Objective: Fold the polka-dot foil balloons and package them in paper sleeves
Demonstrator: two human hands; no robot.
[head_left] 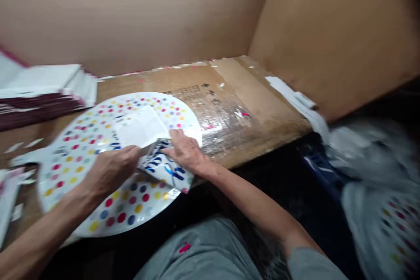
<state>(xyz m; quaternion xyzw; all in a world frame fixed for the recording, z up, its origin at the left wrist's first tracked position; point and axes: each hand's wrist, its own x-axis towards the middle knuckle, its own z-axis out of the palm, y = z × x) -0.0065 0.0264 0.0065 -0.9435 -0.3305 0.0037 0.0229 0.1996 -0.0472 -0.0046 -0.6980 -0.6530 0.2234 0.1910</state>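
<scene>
A large flat white balloon (78,157) with coloured dots lies on the table, its neck pointing left. Over its middle is a folded piece (173,175) of shiny white film with blue lettering. My left hand (120,162) is closed on the left edge of this piece. On its right side, my right hand (185,151) grips the film, thumb toward the left and fingers at the top. A white rectangular patch (141,127) shows on the balloon behind my hands.
Stacked white and dark red sheets (49,83) sit at the left. Cardboard walls (138,17) rise behind the cardboard-covered table (236,92). White strips (292,98) lie at its right edge. Clear plastic with dotted film (377,210) is at the lower right.
</scene>
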